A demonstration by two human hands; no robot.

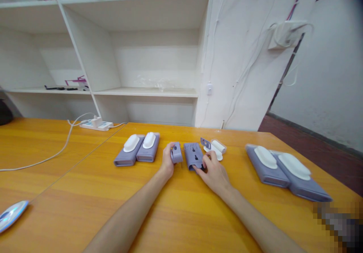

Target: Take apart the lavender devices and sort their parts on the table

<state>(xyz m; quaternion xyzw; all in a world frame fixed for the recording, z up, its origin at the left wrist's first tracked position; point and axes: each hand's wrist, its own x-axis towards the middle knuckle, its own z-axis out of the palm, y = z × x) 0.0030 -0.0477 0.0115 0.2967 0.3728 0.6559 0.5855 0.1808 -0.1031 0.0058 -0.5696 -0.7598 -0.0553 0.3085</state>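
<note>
My left hand (166, 162) is closed around a small purple-grey block (177, 153) with a dark round spot on its top. Just right of it, a flat purple-grey sleeve (193, 152) with black cut-outs lies on the table. The thumb and fingers of my right hand (216, 174) pinch the sleeve's near right corner. Beyond that hand are a white oval case (218, 147), lying open, and a small purple-grey card (205, 143) with a hole. What is under my right fingers is partly hidden.
Two purple-grey boxes with white oval cases on top (131, 143) stand at left, and a similar pair (293, 166) at right. A power strip (96, 123) with a white cable lies at the back left. A glowing mouse-like object (13, 216) sits front left. Shelves (147, 91) rise behind.
</note>
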